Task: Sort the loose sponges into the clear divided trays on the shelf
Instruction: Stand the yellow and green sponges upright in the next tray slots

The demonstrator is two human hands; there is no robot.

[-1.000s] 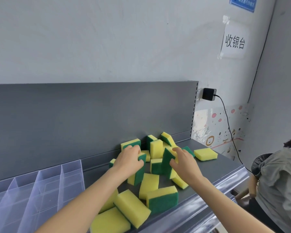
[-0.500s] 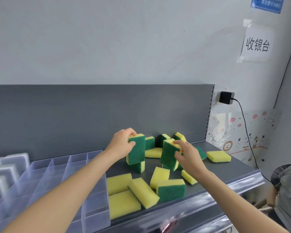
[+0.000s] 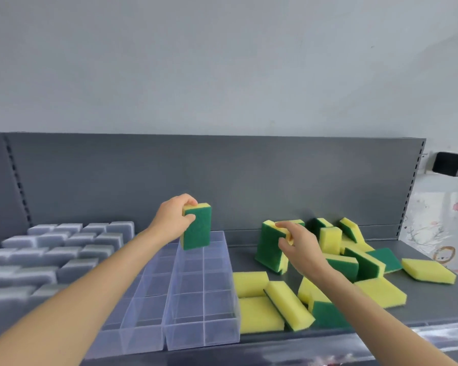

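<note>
My left hand [image 3: 173, 220] grips a yellow-and-green sponge [image 3: 198, 228] upright, green face toward me, above the far end of the clear divided tray [image 3: 204, 326]. My right hand [image 3: 300, 247] holds a second yellow-and-green sponge [image 3: 269, 249] on edge, low over the shelf just right of the tray. Several loose yellow-and-green sponges [image 3: 378, 291] lie scattered on the grey shelf [image 3: 421, 302] to the right. The tray compartments near me hold nothing.
Several grey sponges [image 3: 50, 249] fill trays at the left. A second clear tray [image 3: 140, 320] stands beside the first. The grey back panel [image 3: 222, 180] rises behind. A black power adapter [image 3: 448, 163] is plugged in at the far right.
The view has swung left. My left hand has carried its sponge left, from over the pile to above the clear tray. My right hand has lifted its sponge off the pile.
</note>
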